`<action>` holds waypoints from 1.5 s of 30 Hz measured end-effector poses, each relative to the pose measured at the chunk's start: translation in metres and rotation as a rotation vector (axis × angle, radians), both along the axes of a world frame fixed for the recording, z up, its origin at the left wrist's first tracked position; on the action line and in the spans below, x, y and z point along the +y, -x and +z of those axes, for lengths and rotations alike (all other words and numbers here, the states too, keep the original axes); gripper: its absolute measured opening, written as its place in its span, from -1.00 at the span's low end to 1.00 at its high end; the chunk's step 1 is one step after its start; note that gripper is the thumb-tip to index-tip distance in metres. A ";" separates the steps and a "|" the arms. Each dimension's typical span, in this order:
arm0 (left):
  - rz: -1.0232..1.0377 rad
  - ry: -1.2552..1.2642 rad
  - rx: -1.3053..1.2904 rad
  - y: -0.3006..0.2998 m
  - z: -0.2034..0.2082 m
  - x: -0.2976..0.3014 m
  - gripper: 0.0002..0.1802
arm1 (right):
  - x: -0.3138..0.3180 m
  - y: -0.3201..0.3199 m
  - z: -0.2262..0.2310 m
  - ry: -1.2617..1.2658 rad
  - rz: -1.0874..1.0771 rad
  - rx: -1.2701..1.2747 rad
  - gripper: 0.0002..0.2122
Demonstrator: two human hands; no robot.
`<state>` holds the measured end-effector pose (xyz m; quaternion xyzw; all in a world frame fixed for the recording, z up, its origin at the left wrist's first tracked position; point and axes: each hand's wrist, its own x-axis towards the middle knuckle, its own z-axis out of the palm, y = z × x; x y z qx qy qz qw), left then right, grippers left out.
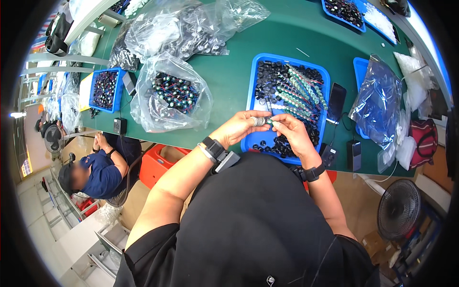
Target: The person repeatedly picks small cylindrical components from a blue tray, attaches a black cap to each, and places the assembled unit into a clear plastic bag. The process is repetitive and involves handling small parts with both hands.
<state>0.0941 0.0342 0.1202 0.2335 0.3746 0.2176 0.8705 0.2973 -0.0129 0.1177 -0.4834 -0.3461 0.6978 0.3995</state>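
Both of my hands are held together over the near half of a blue tray [250, 95]. My left hand [239, 128] is closed, its fingertips pinched, and a silvery ring-like band shows at the fingers. What it grips is mostly hidden. Against it, my right hand [292, 133] pinches a small greenish round part [269, 121] between thumb and forefinger. In the tray lie many small black round caps [270, 74]. Strips of small green round boards [306, 88] with red and dark wires lie across them on the right.
Left of the tray stands an open clear bag [203, 100] of wired parts, with more plastic bags [167, 33] behind. A phone [336, 101] lies right of the tray, near a bagged blue tray [361, 64]. Another person [105, 170] sits at the left; a fan [399, 208] stands at right.
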 end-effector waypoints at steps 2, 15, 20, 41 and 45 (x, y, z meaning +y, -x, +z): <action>0.005 -0.026 -0.041 0.001 -0.003 -0.002 -0.54 | 0.000 0.003 -0.004 -0.009 -0.012 -0.005 -0.86; 0.008 -0.103 0.027 0.007 -0.005 -0.006 -0.54 | 0.005 0.010 -0.011 0.094 0.019 -0.098 -0.89; -0.011 -0.219 0.266 -0.001 0.002 0.006 -0.69 | 0.016 0.018 -0.001 0.033 0.061 -0.157 -0.88; 0.665 -0.594 0.890 0.150 0.011 0.056 -0.73 | -0.005 -0.017 -0.029 0.129 -0.082 -0.249 -0.85; 0.589 -0.725 1.106 0.175 -0.003 0.050 -0.73 | -0.017 -0.021 -0.032 0.202 -0.069 -0.249 -0.86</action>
